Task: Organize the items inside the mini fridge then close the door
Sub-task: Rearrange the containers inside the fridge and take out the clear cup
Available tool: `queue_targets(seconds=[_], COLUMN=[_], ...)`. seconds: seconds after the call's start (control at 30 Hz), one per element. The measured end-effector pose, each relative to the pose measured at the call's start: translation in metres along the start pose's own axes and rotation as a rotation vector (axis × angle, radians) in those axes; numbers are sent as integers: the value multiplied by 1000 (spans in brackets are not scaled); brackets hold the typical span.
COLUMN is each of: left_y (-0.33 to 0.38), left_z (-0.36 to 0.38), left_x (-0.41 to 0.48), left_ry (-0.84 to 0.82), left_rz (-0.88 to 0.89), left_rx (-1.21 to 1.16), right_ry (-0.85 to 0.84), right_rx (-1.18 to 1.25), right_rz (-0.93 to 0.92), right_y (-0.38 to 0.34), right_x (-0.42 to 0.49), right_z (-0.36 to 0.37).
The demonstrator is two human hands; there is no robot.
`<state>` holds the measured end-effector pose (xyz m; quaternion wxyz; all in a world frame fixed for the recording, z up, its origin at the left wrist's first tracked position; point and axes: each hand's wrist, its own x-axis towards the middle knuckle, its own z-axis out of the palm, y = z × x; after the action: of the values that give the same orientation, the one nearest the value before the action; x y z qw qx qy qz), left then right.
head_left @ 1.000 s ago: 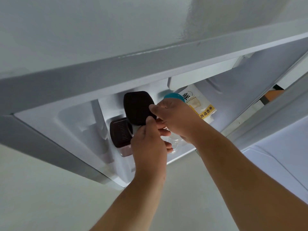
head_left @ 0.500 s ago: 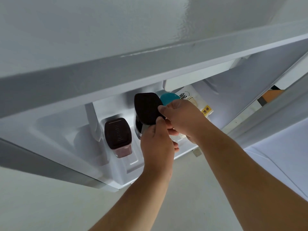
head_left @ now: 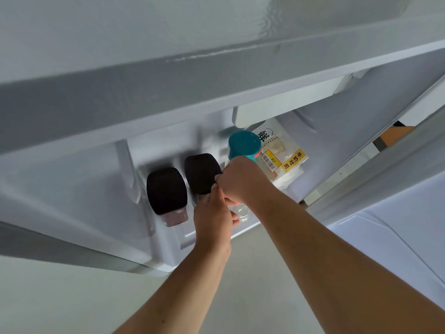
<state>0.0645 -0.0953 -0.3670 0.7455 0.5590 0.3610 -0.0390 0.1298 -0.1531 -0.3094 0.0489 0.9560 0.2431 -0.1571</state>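
Note:
I look down into the open mini fridge (head_left: 337,141). Two clear containers with dark brown lids stand side by side on its floor. The left container (head_left: 166,189) stands free. Both hands are on the right container (head_left: 201,172): my left hand (head_left: 212,215) closes around its body from below, and my right hand (head_left: 234,180) pinches the lid's right edge. A clear bottle with a teal cap (head_left: 243,144) stands right behind my right hand, its body mostly hidden. A bagged loaf of bread (head_left: 281,155) with a yellow label lies to the right of the bottle.
The fridge's grey top panel (head_left: 192,80) overhangs the compartment and hides its back. A white inner shelf edge (head_left: 284,102) sits above the bread. The open door (head_left: 397,237) is at the right. Pale floor (head_left: 72,297) lies below.
The container held in both hands has come down from above the other one and now stands beside it, to its right. The teal-capped bottle is more exposed.

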Motion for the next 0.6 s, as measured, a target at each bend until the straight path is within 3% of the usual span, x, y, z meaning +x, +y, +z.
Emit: queue_targets(seconds=[0.23, 0.47, 0.6], left_y=[-5, -19, -37], left_z=[-3, -18, -38], left_x=[10, 2, -8], left_ry=[-12, -21, 67], left_rz=[19, 16, 104], left_rx=[70, 126, 212], right_ry=[112, 206, 290], right_rx=[117, 437, 352], right_rz=[134, 264, 43], right_y=[-5, -4, -10], right_x=[9, -9, -16], right_z=[4, -12, 2])
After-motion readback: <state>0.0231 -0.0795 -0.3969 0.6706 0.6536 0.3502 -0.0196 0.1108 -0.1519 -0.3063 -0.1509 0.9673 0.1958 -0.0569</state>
